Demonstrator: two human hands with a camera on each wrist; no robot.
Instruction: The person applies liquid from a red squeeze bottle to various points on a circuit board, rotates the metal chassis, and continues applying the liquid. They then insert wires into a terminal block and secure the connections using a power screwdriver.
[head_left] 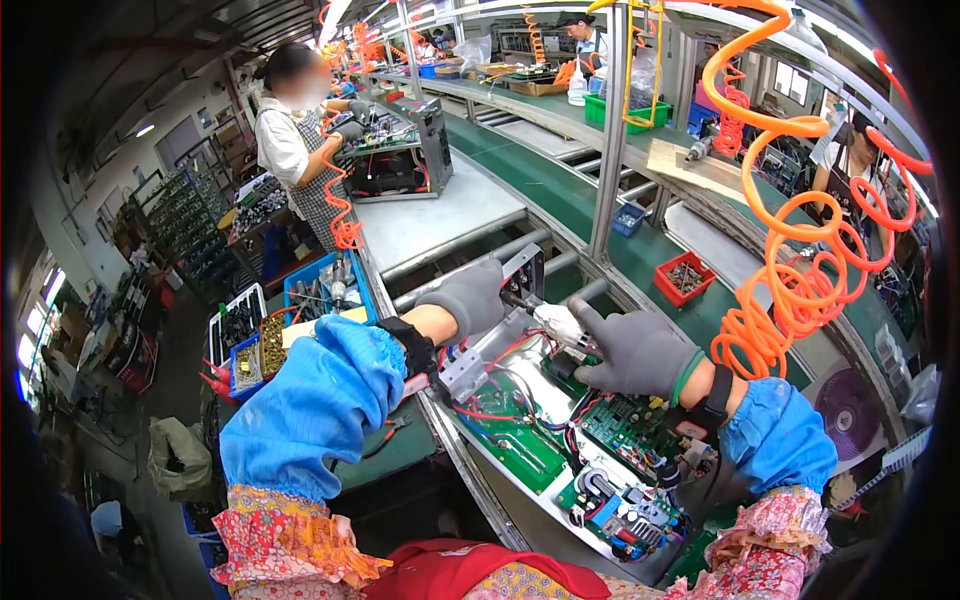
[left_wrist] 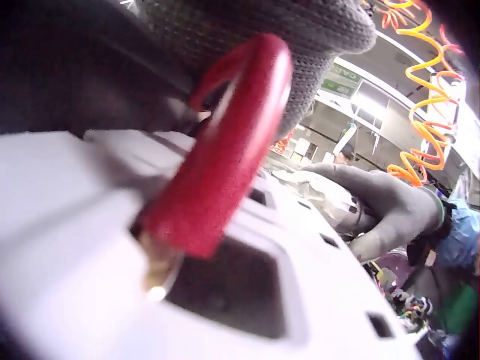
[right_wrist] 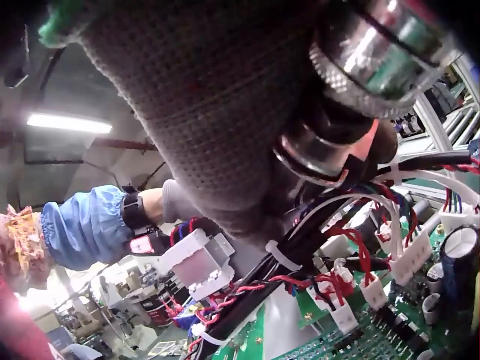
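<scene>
In the head view my gloved right hand [head_left: 640, 352] grips a power screwdriver with a whitish body [head_left: 560, 325], its dark bit pointing left. Its knurled metal collar [right_wrist: 382, 64] shows large in the right wrist view. My gloved left hand [head_left: 468, 300] is by the bit's tip, against the edge of a black upright panel [head_left: 526, 270]; its fingertips are hidden. Both hands are over an open metal chassis [head_left: 540, 500] with green circuit boards [head_left: 515, 440] and bundled wires. Close before the left wrist camera, a red curved piece [left_wrist: 225, 150] stands at a slotted pale metal part [left_wrist: 300, 262].
Orange coiled air hoses [head_left: 790, 250] hang at the right. A red bin of screws [head_left: 684, 278] is on the green line beyond the chassis. At the left are a blue tray of tools [head_left: 330, 285] and a bin of brass-coloured parts [head_left: 272, 345]. Another person [head_left: 295, 150] works farther back.
</scene>
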